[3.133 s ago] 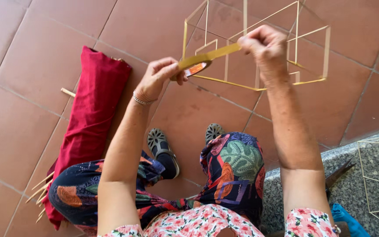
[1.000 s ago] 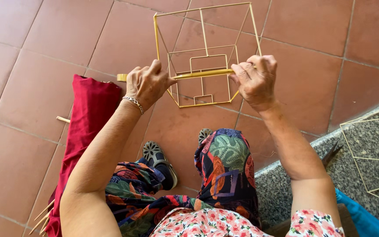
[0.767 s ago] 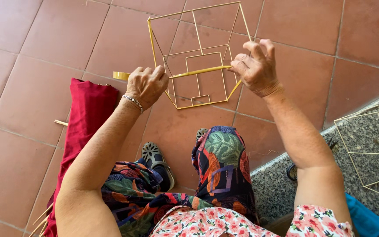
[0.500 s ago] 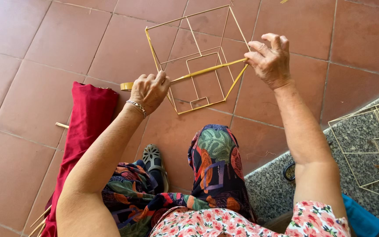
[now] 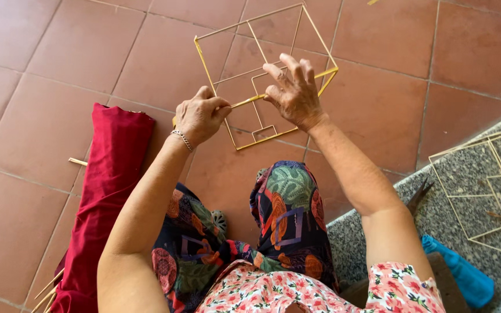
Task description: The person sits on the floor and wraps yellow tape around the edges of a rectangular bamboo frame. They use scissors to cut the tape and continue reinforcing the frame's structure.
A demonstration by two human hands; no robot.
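Item: bamboo stick frame (image 5: pixel 227 87), an open lattice of thin yellow strips with a smaller square nested inside a larger one, held in the air above the tiled floor (image 5: pixel 47 58), in front of the seated person's knees.

Loose strip (image 5: pixel 244 102): one flat yellow slat crossing the frame, running between both hands.

Left hand (image 5: pixel 200 117): fingers curled shut around the near end of the strip; a thin bracelet sits at the wrist.

Right hand (image 5: pixel 293 91): thumb and forefinger pinch the strip at the inner square, the other fingers spread wide and raised off the frame.

Handling note: the slats look thin and springy, so a light pinch close to each joint, with the strip kept flat against the frame, would probably guard against twisting or snapping.

Surroundings: red cloth bundle (image 5: pixel 102 191) lying on the floor along the person's left side, with several loose sticks (image 5: pixel 46 290) poking out at its near end. Speckled stone step (image 5: pixel 482 191) on the right carries a second, similar frame (image 5: pixel 485 185). A blue object (image 5: pixel 459 275) lies at the step's near edge; what it is cannot be told.
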